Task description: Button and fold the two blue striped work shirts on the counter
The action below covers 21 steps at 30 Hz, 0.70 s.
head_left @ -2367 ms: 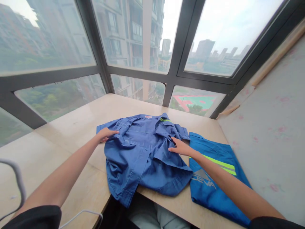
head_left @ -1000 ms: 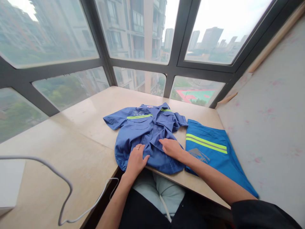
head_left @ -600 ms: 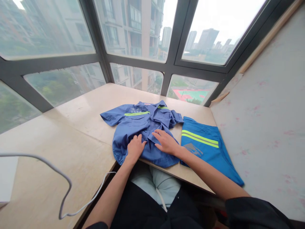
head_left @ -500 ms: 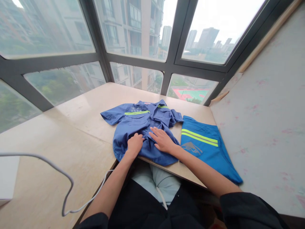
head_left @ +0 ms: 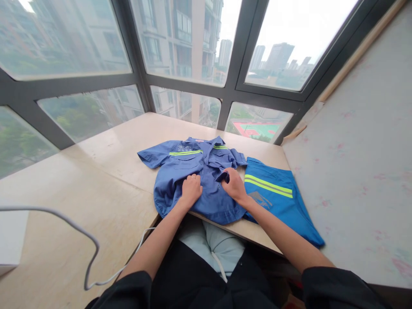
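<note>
A blue short-sleeved work shirt (head_left: 186,162) with yellow reflective stripes lies spread in front of me, its collar toward the window. My right hand (head_left: 234,185) is closed on the shirt's front edge and holds a fold of it a little raised. On the middle of the shirt front rests my left hand (head_left: 192,189), its fingers curled down on the cloth; the fingertips are partly hidden. The lower hem lies near the table's front edge.
Folded blue work trousers (head_left: 270,184) with a yellow stripe lie right of the shirt, by the wall (head_left: 350,180). A grey-white cable (head_left: 93,244) loops across the left side near a white box (head_left: 13,240). Windows rise behind the wooden table (head_left: 106,171).
My right hand has gone from lying flat on the shirt to gripping its front edge and lifting it rightward. My left hand has slid slightly right and up.
</note>
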{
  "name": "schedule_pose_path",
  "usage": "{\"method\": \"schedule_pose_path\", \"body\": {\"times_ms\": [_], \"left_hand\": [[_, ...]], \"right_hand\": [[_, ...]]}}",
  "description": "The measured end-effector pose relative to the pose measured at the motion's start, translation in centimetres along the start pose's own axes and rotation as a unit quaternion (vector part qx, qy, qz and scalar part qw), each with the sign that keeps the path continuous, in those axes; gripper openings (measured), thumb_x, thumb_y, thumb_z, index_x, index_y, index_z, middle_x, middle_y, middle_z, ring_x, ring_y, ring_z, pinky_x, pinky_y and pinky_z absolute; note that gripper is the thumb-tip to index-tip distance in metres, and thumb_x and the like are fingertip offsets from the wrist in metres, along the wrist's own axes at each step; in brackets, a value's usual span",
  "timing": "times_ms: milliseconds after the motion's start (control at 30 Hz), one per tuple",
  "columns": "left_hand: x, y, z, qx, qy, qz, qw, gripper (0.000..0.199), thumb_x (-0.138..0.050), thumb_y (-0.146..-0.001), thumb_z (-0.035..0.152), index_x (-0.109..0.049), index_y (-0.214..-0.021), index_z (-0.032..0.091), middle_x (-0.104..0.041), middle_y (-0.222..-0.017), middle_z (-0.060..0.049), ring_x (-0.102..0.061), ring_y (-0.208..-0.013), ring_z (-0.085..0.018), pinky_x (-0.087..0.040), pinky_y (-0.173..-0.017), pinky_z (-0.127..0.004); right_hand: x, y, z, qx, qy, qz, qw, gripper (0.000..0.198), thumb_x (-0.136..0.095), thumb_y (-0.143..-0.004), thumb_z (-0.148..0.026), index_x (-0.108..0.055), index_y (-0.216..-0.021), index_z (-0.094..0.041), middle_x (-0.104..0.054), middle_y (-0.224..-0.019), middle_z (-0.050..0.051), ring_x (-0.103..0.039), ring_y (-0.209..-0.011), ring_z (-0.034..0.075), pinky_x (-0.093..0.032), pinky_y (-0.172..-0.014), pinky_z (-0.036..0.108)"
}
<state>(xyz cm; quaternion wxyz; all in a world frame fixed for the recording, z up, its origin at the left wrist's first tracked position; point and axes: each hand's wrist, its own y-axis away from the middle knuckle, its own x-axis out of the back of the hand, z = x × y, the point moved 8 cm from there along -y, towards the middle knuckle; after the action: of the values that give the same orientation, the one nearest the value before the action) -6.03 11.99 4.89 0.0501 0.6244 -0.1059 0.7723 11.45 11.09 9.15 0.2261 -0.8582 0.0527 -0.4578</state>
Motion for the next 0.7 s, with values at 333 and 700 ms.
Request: {"method": "schedule_pose_path", "body": {"times_ms": [333,700], "left_hand": [[2.6,-1.3,-2.2,0.021,0.081,0.028,0.996,0.028,-0.043,-0.092,0.017,-0.07,-0.101,0.017,-0.071,-0.104,-0.01,-0.065,-0.103,-0.022,-0.048,-0.093,-0.031],[3.7,10.6,0.9,-0.131,0.374,-0.079,0.915,0.011,-0.06,-0.083,0.022,-0.071,-0.081,0.024,-0.071,-0.091,-0.004,-0.064,-0.09,-0.019,-0.05,-0.086,-0.031]], "right_hand": [[-2.7,2.4,0.4,0.036,0.002,-0.178,0.983,0.034,-0.057,-0.082,-0.012,-0.07,-0.112,-0.021,-0.07,-0.112,0.009,-0.064,-0.107,0.024,-0.048,-0.096,0.036],[-4.6,2.2,1.7,-0.036,-0.059,-0.184,0.98,0.03,-0.05,-0.095,-0.035,-0.075,-0.099,-0.019,-0.075,-0.102,0.009,-0.066,-0.097,0.024,-0.048,-0.091,0.035]]}}
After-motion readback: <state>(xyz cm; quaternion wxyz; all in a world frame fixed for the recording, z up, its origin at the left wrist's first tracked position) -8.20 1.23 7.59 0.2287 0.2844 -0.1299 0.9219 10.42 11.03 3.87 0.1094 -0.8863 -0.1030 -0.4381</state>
